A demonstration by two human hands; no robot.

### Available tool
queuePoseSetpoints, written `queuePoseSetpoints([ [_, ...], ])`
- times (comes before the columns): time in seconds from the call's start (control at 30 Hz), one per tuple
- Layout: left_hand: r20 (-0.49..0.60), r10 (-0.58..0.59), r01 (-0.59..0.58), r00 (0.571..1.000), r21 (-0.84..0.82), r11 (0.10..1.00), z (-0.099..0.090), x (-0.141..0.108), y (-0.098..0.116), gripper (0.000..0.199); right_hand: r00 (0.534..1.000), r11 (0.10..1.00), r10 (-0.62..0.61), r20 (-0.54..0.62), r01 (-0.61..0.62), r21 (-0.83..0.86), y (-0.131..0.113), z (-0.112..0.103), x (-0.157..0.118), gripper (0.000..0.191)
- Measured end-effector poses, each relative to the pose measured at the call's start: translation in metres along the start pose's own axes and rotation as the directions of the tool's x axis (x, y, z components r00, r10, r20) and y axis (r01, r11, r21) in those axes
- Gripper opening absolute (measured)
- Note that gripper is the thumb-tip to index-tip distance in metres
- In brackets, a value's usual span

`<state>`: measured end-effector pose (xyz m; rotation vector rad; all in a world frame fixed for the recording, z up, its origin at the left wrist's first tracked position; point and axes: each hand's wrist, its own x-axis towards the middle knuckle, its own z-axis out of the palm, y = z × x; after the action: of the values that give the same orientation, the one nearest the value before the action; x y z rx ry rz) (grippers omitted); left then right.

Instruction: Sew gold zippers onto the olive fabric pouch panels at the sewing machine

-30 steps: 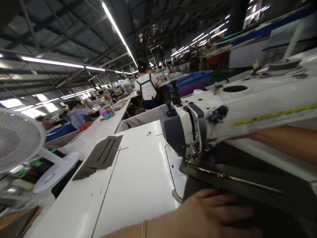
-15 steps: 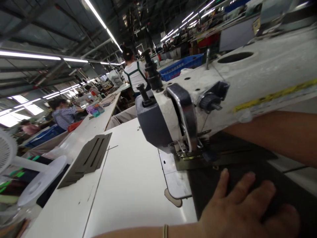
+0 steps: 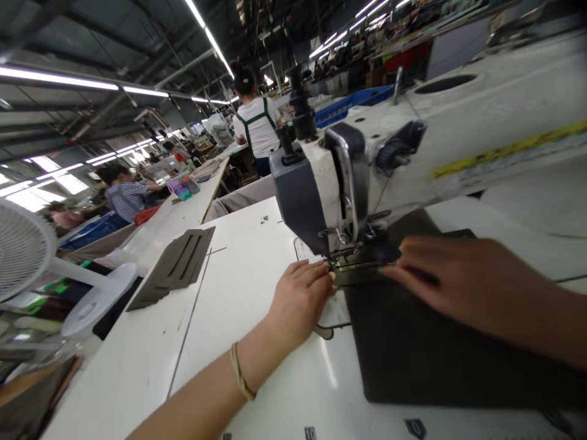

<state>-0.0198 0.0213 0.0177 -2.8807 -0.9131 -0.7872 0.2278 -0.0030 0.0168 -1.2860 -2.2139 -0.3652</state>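
Under the needle area of the sewing machine (image 3: 300, 198) lies a dark grey-brown fabric piece (image 3: 413, 354). A narrow strip with gold teeth, a zipper (image 3: 355, 266), runs across it beside the presser foot. My left hand (image 3: 300, 299), with a band on its wrist, has its fingers closed at the zipper's left end, left of the foot. To the right of the foot, my right hand (image 3: 463, 281) is above the fabric, thumb and forefinger pinched near the zipper's other end. Motion blurs that hand, and what lies between its fingertips is hidden.
Flat grey-brown cut pieces (image 3: 177, 266) are stacked on the white table (image 3: 220, 324) to the left. A white fan (image 3: 27, 250) stands beyond the left edge. Ahead are a blue crate (image 3: 353, 105), a person in a white top (image 3: 261, 125) and another in stripes (image 3: 128, 195).
My left hand has moved from lying spread on the fabric to the left side of the presser foot, fingers now closed. My right hand has come from behind the machine to the front of the foot.
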Motion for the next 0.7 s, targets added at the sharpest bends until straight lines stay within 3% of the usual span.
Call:
queuePoseSetpoints([
  [0.1,0.025,-0.029,0.028,0.999,0.006,1.0,0.004,0.005,-0.002,0.014,0.987,0.987,-0.158,0.011,0.157,0.04,-0.025,0.01,-0.004,0.029],
  [0.2,0.01,-0.142,0.142,0.99,0.002,0.99,0.006,0.007,0.002,0.012,0.989,0.993,-0.113,0.094,0.11,0.039,-0.04,0.022,-0.001,0.02],
  [0.3,-0.004,-0.16,0.16,0.987,-0.015,0.987,0.006,0.006,0.003,0.011,0.982,0.997,-0.064,0.178,0.056,0.048,-0.042,0.027,0.006,0.019],
  [0.47,0.002,-0.128,0.128,0.992,-0.007,0.992,0.007,0.004,0.003,0.012,0.985,0.985,-0.094,0.142,0.071,0.16,-0.036,0.028,0.003,0.019],
  [0.6,0.03,-0.074,0.071,0.997,0.09,0.993,0.008,0.003,0.006,0.01,0.98,0.974,-0.159,0.115,0.137,0.178,-0.035,0.025,0.001,0.013],
  [0.7,0.053,-0.031,0.022,0.998,0.167,0.986,0.009,0.003,0.009,0.01,0.977,0.973,-0.21,-0.02,0.211,0.092,-0.035,0.023,0.004,0.022],
])
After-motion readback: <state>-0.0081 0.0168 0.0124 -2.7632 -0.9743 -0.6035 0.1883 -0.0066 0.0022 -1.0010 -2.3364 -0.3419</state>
